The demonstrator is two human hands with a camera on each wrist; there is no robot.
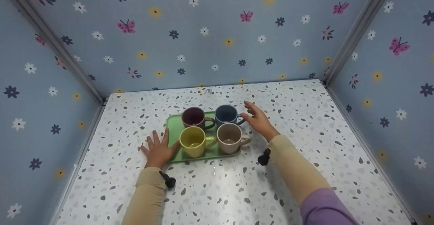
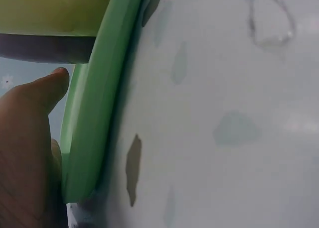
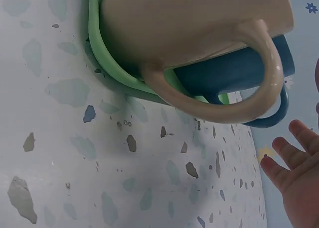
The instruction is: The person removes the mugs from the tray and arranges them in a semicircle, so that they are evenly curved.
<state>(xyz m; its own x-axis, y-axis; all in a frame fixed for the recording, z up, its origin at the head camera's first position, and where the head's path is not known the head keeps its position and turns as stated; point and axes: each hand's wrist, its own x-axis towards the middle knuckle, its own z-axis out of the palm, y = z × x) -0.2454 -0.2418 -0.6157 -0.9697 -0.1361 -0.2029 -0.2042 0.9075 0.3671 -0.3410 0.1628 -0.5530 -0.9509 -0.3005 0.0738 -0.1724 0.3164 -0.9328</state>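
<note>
On a green tray [image 1: 174,126] stand a maroon mug [image 1: 193,117], a blue mug [image 1: 226,114], a yellow mug [image 1: 192,142] and a beige mug [image 1: 229,138], all upright with handles to the right. My left hand [image 1: 158,150] lies at the tray's left edge, fingers spread, its thumb near the yellow mug; the left wrist view shows that thumb over the rim. Beside the blue mug's handle is my right hand [image 1: 259,120], fingers extended and apart. In the right wrist view, the fingers [image 3: 291,153] hold nothing, and the beige mug's handle is in front.
The tray sits on a white speckled table [image 1: 217,191]. Blue flowered panels [image 1: 210,31] rise at the back and both sides, joined by grey corner strips [image 1: 359,31]. A black camera mount [image 1: 168,180] sticks out from the left wrist.
</note>
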